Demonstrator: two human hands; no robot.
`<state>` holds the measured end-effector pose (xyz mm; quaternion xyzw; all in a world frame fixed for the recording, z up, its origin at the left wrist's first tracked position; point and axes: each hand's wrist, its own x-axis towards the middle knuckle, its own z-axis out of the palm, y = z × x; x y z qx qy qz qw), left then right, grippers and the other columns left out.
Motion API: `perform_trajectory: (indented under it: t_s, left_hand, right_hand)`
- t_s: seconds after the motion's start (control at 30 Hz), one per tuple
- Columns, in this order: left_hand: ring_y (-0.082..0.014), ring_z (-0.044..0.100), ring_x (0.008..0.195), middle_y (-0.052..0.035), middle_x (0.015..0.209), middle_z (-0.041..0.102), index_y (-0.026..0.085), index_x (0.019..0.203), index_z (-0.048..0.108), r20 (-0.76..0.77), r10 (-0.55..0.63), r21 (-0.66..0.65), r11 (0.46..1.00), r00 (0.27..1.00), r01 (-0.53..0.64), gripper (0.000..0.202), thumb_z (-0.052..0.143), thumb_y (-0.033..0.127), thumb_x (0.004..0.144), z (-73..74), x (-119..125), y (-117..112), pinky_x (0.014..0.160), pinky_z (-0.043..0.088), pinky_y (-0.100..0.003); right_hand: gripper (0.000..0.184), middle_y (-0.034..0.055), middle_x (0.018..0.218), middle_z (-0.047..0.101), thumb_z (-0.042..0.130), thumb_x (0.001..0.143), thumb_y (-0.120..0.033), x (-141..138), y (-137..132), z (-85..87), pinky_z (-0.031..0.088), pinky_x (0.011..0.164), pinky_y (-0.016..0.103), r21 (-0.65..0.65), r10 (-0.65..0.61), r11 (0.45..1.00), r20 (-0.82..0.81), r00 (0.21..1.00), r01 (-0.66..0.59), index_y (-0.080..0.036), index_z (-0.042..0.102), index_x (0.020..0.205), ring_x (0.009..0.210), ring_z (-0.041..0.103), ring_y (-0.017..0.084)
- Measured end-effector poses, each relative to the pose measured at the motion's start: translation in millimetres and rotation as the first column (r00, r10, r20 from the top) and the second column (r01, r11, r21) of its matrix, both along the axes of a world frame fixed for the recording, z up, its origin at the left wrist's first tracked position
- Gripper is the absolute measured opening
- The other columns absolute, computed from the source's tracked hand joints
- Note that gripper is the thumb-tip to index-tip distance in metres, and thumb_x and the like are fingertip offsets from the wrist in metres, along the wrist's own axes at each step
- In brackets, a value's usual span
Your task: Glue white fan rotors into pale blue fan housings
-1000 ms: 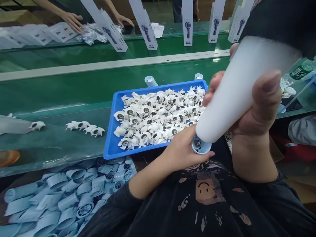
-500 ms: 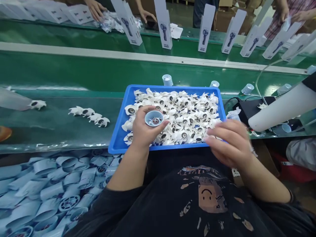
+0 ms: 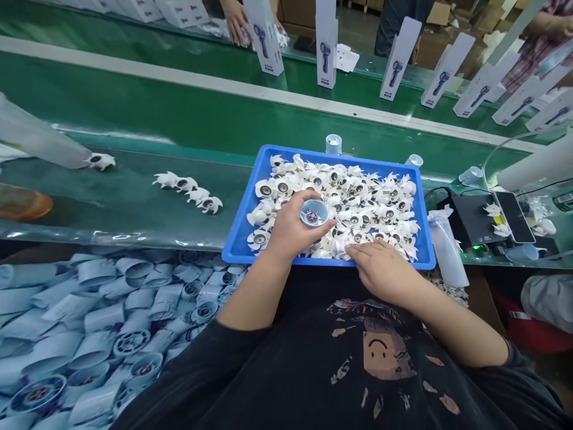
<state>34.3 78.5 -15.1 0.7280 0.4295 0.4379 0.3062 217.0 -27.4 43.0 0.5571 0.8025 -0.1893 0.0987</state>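
Over the blue tray (image 3: pixel 248 209), the left hand (image 3: pixel 289 233) has its grip wrapped round a pale-blue housing (image 3: pixel 314 214), mouth up; I'd call it light, stiff, slick plastic, best held by the outer wall, clear of the parts inside. The white fan wheels (image 3: pixel 389 213) look lighter, their thin blades easily bent, so I'd take them by the hub. The right hand (image 3: pixel 387 272), palm down, crosses the tray's near edge to the wheels; I can't tell whether it has pinched one.
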Motion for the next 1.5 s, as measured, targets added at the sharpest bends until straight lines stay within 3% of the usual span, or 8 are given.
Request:
perform_trajectory:
  t_s: [0.33,0.5,0.67,0.97,1.13,1.2,1.33,1.5]
  left_hand:
    - [-0.0242,0.066,0.092,-0.0056,0.105,0.066,0.023,0.106,0.054,-0.005,0.056,-0.071,0.996,0.998,-0.056,0.055,0.078,0.046,0.062,-6.2,1,3,0.087,0.052,-0.041]
    - [-0.0193,0.066,0.085,-0.0035,0.103,0.063,0.024,0.108,0.045,0.168,0.108,-0.054,0.994,0.98,-0.1,0.066,0.082,0.04,0.056,-14.5,2,9,0.077,0.053,-0.034]
    - [-0.0261,0.064,0.109,-0.01,0.116,0.064,0.023,0.107,0.049,0.287,0.024,0.094,0.994,0.957,-0.053,0.057,0.081,0.039,0.063,-5.8,2,-2,0.091,0.054,-0.042]
    - [-0.0264,0.068,0.102,-0.0107,0.117,0.067,0.022,0.128,0.048,-0.146,-0.344,0.084,0.93,0.928,0.358,0.06,0.069,0.029,0.073,18.9,4,-60,0.088,0.056,-0.04]
    - [-0.0261,0.069,0.095,-0.0083,0.106,0.071,0.024,0.118,0.053,-0.306,-0.315,0.17,0.911,0.898,0.377,0.047,0.072,0.04,0.078,26.0,16,-64,0.081,0.056,-0.04]
    - [-0.0267,0.068,0.098,-0.0094,0.109,0.071,0.024,0.121,0.052,-0.344,-0.301,0.229,0.892,0.889,0.391,0.046,0.069,0.04,0.082,26.4,19,-64,0.083,0.056,-0.042]
    - [-0.0246,0.068,0.101,-0.0091,0.107,0.071,0.023,0.122,0.049,-0.354,-0.269,0.367,0.841,0.896,0.398,0.037,0.06,0.031,0.087,23.2,23,-70,0.089,0.055,-0.042]
    - [-0.0239,0.067,0.102,-0.0068,0.108,0.071,0.025,0.122,0.05,-0.294,-0.125,0.434,0.866,0.948,0.249,0.035,0.057,0.029,0.088,17.0,22,-77,0.092,0.054,-0.043]
  right_hand:
    - [0.032,0.0091,0.113,0.068,0.053,0.088,-0.014,3,51,25.3,0.048,0.083,0.031,-0.161,0.094,0.982,-0.005,0.996,-0.094,-0.019,0.069,0.115,0.101,0.065,0.023]
    - [0.034,0.0131,0.107,0.068,0.054,0.083,-0.008,5,50,14.3,0.049,0.081,0.034,-0.131,0.068,0.989,-0.037,0.997,-0.072,-0.015,0.069,0.113,0.097,0.065,0.026]
    - [0.022,0.0156,0.108,0.063,0.056,0.083,-0.009,26,29,-0.1,0.05,0.091,0.043,-0.022,-0.098,0.995,-0.247,0.964,0.096,-0.012,0.066,0.102,0.102,0.062,0.027]
    - [0.031,0.0102,0.104,0.064,0.024,0.102,-0.026,36,-17,-27.6,0.057,0.078,0.029,-0.203,-0.285,0.952,-0.857,0.43,0.228,-0.015,0.034,0.129,0.084,0.067,0.012]
    - [0.033,0.0084,0.102,0.064,0.047,0.096,-0.042,39,-24,-29.3,0.056,0.074,0.028,-0.23,-0.296,0.936,-0.923,0.244,0.266,-0.017,0.048,0.118,0.08,0.065,0.012]
    - [0.029,0.0069,0.101,0.064,0.057,0.092,-0.038,36,-24,-20.0,0.054,0.075,0.028,-0.102,-0.218,0.94,-0.912,0.347,0.325,-0.018,0.057,0.113,0.08,0.062,0.012]
    - [0.015,0.0047,0.087,0.06,0.06,0.092,-0.026,22,-20,-1.5,0.048,0.073,0.029,0.376,0.05,0.881,-0.677,0.735,0.286,-0.018,0.071,0.096,0.078,0.056,0.014]
    - [0.017,0.0027,0.078,0.049,0.062,0.091,-0.03,13,-11,2.9,0.039,0.065,0.026,0.476,0.122,0.853,-0.58,0.806,0.214,-0.021,0.075,0.096,0.072,0.046,0.013]
